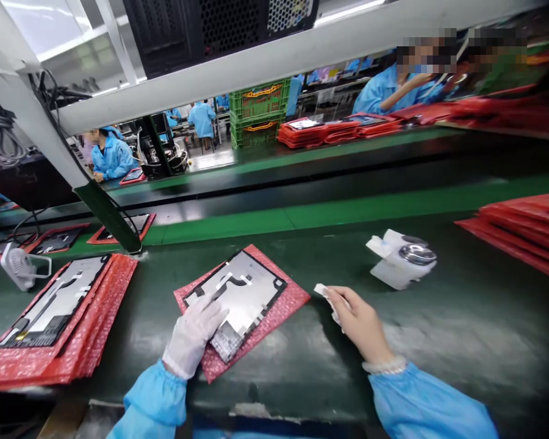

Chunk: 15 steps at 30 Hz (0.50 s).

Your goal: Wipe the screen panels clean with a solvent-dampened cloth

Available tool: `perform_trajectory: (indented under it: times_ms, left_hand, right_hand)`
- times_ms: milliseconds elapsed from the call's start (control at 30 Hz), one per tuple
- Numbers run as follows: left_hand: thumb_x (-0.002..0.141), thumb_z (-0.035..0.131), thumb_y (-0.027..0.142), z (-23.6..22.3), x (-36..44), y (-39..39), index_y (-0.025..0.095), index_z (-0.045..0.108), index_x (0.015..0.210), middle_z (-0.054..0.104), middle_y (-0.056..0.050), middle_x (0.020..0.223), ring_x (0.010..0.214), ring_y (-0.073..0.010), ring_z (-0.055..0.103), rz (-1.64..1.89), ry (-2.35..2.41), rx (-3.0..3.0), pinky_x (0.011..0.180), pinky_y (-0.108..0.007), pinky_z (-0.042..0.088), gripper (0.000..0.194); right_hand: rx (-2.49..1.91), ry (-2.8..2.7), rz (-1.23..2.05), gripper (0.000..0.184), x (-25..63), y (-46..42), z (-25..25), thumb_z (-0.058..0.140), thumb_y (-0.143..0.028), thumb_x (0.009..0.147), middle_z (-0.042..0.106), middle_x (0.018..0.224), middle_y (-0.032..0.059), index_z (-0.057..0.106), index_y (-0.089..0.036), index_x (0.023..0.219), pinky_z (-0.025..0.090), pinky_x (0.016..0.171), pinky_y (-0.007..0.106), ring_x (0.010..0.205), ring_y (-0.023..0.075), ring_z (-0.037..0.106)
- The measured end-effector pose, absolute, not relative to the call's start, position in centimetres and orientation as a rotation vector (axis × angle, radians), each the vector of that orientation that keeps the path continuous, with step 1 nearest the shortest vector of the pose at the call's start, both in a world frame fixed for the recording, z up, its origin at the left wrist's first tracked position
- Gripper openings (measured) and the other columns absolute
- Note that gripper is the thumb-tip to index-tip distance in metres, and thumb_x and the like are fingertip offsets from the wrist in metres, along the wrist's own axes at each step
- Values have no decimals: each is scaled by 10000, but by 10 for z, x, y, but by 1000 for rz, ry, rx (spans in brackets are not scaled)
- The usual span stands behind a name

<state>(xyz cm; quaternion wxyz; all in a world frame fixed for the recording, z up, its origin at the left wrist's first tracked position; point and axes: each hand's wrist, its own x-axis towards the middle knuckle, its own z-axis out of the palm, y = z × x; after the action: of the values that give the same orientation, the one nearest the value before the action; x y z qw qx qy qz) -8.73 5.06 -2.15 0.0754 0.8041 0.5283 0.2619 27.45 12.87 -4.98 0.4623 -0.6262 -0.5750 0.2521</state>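
Observation:
My left hand [193, 334], in a white glove, rests with its fingers spread on the near edge of a flat metal panel [238, 291]. The panel lies on a red bubble-wrap sheet [287, 300] in front of me. To the right of the sheet, my bare right hand [357, 318] is closed round a small white cloth or wipe [326, 294] just above the dark green bench surface [439, 341]. Both sleeves are light blue.
A stack of red sheets topped by a similar panel [55, 305] lies at the left, beside a small white fan [21, 268]. A white dispenser with a metal cap [402, 259] stands right of centre. More red sheets [526, 228] are piled far right. Other workers in blue sit beyond.

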Motion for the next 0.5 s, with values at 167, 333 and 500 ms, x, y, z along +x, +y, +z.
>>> perform_trajectory:
  times_ms: [167, 333, 500]
  left_hand:
    - [747, 623, 375, -32, -102, 47, 62, 614, 1164, 472, -213, 1381, 1371, -391, 270, 799, 2545, 1832, 1132, -522, 222, 522]
    - [769, 567, 380, -17, -99, 54, 201, 668, 640, 666, -97, 1139, 1237, -333, 472, 974, 2192, 1300, 1076, -454, 295, 243]
    - [777, 576, 400, -4, -85, 84, 257, 647, 1073, 670, -48, 1153, 1138, -243, 567, 1128, 1881, 1140, 975, -359, 431, 337]
  right_hand:
    - [-1500, -1524, 565, 436, 276, 132, -53, 446, -585, 830, 680, 866, 63, 648, -199, 846, 484, 721, 297, 775, 206, 625]
    - [-1433, -1645, 543, 397, 273, 131, -55, 443, -555, 863, 672, 889, 63, 644, -213, 870, 478, 794, 311, 836, 210, 628]
    - [-1415, -1672, 486, 394, 273, 125, -47, 415, -540, 897, 660, 876, 62, 640, -216, 883, 490, 773, 298, 832, 201, 628]
